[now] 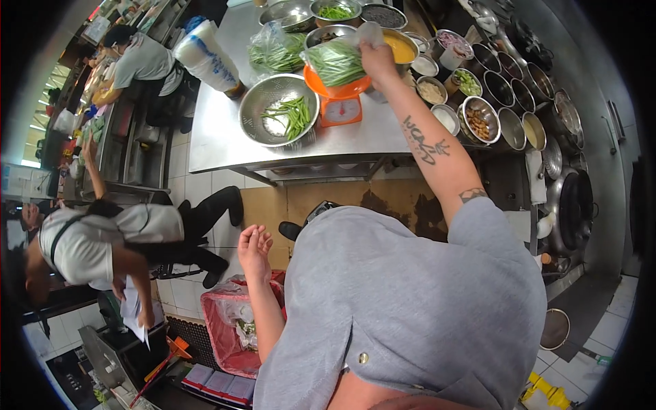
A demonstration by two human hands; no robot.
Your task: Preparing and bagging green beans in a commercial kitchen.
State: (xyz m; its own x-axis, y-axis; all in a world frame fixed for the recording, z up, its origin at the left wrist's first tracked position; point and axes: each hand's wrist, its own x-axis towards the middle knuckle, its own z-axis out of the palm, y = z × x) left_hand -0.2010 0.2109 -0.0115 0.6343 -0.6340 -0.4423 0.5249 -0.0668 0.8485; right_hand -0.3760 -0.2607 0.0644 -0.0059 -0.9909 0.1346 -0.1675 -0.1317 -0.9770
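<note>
My right hand (pixel 378 60) reaches far across the steel table and grips the top of a clear plastic bag of cut green beans (pixel 333 63). The bag is at the orange dish of a kitchen scale (pixel 341 111); whether it rests fully on the dish I cannot tell. Left of the scale sits a perforated steel colander (pixel 254 128) with loose green beans (pixel 296 117) in it. Behind that lies another bag of green vegetables (pixel 275 51). My left hand (pixel 255 247) hangs in front of the table, its fingers curled in with nothing seen in them.
Bowls of chopped ingredients, such as a steel bowl of brown pieces (pixel 480 119), crowd the right side. A roll of plastic bags (pixel 207 56) stands at the table's left. Below my left arm is a red-lined bin (pixel 217 321). Two people (pixel 89 246) work at the left.
</note>
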